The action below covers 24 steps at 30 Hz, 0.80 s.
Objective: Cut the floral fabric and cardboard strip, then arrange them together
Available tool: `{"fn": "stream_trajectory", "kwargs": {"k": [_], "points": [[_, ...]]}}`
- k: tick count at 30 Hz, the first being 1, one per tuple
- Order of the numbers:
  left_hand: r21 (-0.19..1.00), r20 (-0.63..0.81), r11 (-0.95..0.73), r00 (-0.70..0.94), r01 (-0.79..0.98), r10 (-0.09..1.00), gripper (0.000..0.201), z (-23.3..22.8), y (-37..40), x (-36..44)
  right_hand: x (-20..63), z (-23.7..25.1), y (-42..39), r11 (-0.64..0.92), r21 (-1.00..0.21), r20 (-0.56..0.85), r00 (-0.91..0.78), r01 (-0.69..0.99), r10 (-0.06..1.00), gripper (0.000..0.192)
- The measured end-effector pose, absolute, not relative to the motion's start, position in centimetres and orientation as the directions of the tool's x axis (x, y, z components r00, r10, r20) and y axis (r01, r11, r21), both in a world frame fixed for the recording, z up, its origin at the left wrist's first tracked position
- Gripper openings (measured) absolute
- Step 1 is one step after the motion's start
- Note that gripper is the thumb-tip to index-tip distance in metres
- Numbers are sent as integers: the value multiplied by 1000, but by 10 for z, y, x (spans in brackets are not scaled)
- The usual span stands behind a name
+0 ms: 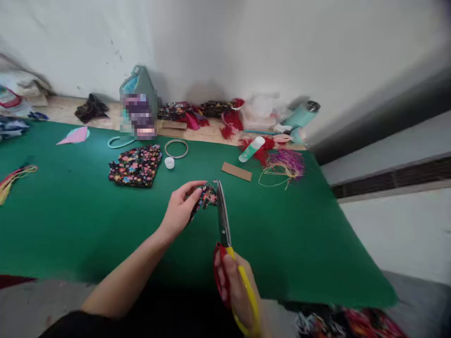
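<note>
Scissors sit gripped in the right hand, blades nearly shut at the edge of the fabric scrap that the left hand pinches above the green bench. I'd keep that scrap taut (small snips work best).

Blurred into little squares on the front of the teal bag. Cut off at the bottom edge: yellow scissors handle and right hand. Scissors tips hidden behind the small flowered cloth scrap. Cut off at the left edge: colored cords. Too smeared to tell: pile at bottom right.
</note>
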<state>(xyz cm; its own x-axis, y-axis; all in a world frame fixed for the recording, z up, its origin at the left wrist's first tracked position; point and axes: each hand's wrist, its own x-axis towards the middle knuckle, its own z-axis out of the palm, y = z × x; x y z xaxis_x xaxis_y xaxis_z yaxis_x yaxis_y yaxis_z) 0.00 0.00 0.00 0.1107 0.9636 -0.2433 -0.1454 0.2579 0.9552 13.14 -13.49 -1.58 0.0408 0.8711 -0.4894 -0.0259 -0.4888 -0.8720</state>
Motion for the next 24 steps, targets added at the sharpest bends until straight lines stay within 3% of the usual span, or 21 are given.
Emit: {"fn": "stream_trajectory", "kwargs": {"k": [5,10,16,20,24], "points": [[879,-232,323,278,-349,932,48,2,-3,-4,134,-21,-137,-476,-880,-476,16,-9,879,51],[794,-162,362,404,-488,900,38,3,-3,-6,136,-21,-137,-448,-894,-448,8,20,894,49],[748,-173,442,498,-495,850,43,1,-2,-6,137,-26,-137,-433,-901,-433,2,-5,901,49],[767,-259,484,486,-422,834,52,0,-1,-5,139,-30,-139,-409,-913,-409,32,-12,912,52],[765,-334,532,482,-364,810,49,1,-1,-3,138,-30,-140,-407,-913,-408,26,-23,913,51]]}}
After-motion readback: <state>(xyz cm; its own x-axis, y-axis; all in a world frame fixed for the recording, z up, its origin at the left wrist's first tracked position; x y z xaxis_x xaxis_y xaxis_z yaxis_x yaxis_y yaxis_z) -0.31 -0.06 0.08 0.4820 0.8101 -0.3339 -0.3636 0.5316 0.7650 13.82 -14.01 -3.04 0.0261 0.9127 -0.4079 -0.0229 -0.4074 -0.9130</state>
